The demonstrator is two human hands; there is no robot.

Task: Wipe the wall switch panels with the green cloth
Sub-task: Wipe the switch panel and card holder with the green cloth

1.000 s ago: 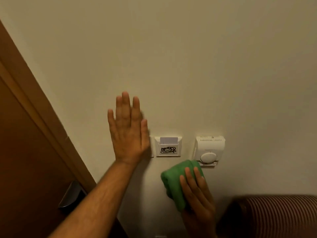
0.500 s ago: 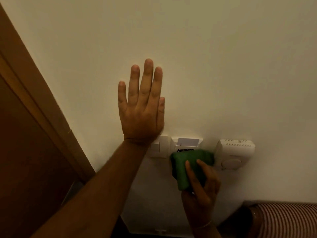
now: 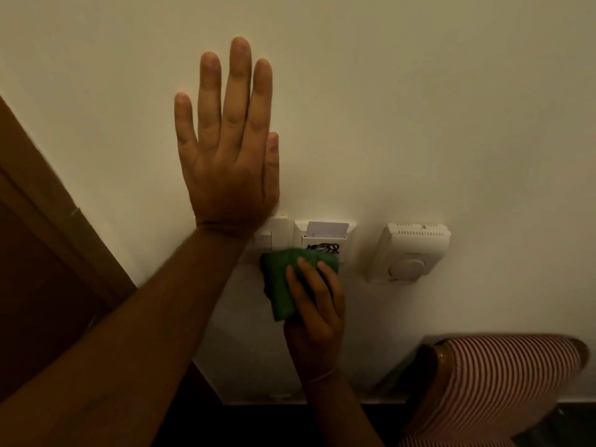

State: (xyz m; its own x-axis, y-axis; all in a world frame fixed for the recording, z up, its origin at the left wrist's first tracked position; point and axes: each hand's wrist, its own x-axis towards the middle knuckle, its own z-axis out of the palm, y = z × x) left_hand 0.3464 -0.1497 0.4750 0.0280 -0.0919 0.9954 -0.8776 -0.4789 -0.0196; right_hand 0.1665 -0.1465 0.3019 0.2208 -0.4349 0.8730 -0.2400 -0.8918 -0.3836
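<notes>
My left hand (image 3: 227,146) lies flat on the cream wall, fingers spread upward, its wrist covering part of a white switch panel (image 3: 274,232). Right of that panel is a white key-card holder (image 3: 325,233) with a card in its slot and a black scribble on its face. My right hand (image 3: 314,304) holds a bunched green cloth (image 3: 280,282) against the wall at the lower edges of these two panels, hiding their bottoms. Further right sits a white thermostat (image 3: 408,253) with a round dial.
A brown wooden door frame (image 3: 61,201) runs diagonally at the left. A striped red-and-white cushioned piece (image 3: 503,379) stands at the lower right, close to the wall. A dark skirting line (image 3: 371,408) shows at the wall's foot.
My right hand moved the green cloth up and left, from below the thermostat onto the lower part of the card holder and switch panel. My left hand shifted upward on the wall, uncovering the switch panel.
</notes>
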